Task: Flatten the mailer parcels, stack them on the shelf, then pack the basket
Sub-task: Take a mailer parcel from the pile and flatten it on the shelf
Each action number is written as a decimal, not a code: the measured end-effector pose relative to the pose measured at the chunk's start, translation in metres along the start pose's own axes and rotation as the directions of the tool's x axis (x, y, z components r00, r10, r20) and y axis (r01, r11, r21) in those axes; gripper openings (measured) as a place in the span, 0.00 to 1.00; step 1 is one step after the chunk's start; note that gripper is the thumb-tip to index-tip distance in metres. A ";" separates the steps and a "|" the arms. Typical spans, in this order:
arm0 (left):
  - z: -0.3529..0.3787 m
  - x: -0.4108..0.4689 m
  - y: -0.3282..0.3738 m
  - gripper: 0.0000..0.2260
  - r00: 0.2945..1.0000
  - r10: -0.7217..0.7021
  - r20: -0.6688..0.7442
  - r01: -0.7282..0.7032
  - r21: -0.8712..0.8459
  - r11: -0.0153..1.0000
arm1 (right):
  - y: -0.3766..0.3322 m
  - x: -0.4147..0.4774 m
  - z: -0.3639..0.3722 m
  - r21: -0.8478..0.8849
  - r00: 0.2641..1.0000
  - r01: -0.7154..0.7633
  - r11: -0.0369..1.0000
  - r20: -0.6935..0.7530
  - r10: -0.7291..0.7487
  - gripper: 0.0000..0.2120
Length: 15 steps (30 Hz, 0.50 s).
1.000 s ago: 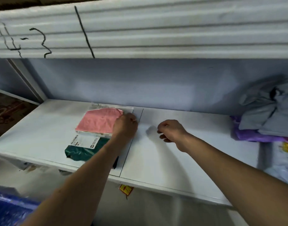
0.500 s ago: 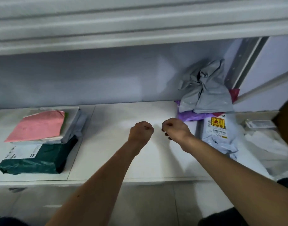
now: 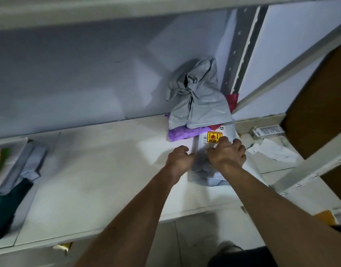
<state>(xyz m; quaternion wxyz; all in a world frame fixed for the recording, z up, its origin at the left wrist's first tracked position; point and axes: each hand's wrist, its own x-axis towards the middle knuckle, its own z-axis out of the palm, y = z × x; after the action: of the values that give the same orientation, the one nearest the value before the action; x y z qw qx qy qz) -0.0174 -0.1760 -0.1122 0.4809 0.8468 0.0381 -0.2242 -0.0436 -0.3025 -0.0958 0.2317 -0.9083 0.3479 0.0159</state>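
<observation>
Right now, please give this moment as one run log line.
right hand: grips labelled parcel on shelf | left hand: at its left edge, grip unclear | stack: far left

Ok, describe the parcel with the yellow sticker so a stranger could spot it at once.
Look at the right end of the white shelf, near the upright post. In front of the crumpled grey bag and purple mailer lies a pale grey mailer, under the right hand. It alone carries a yellow-and-red sticker.

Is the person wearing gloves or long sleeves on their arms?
No. The left hand and right hand are bare: no gloves, and no rings or watch that I can see. The left forearm and right forearm are bare too, no sleeves in view.
</observation>
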 end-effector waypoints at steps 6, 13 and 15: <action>0.013 0.012 -0.007 0.19 0.998 -0.001 0.065 -0.001 0.028 1.000 | -0.004 0.004 0.006 0.164 0.955 -0.216 0.963 0.241 0.173 0.26; -0.061 0.014 -0.040 0.21 0.989 -0.054 -0.137 0.089 0.257 0.962 | -0.031 -0.024 0.028 0.353 0.928 -0.183 0.918 0.370 0.043 0.19; -0.083 0.013 -0.056 0.22 0.980 -0.069 -0.189 0.129 0.328 0.936 | -0.045 -0.037 0.032 0.367 0.874 -0.189 0.911 0.487 -0.014 0.18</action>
<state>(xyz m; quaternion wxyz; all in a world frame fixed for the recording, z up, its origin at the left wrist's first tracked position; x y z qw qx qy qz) 0.0070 -0.0792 -0.1256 0.3109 0.9302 0.0834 -0.1764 -0.0381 -0.2362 -0.0990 0.4914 -0.7912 0.3172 0.1786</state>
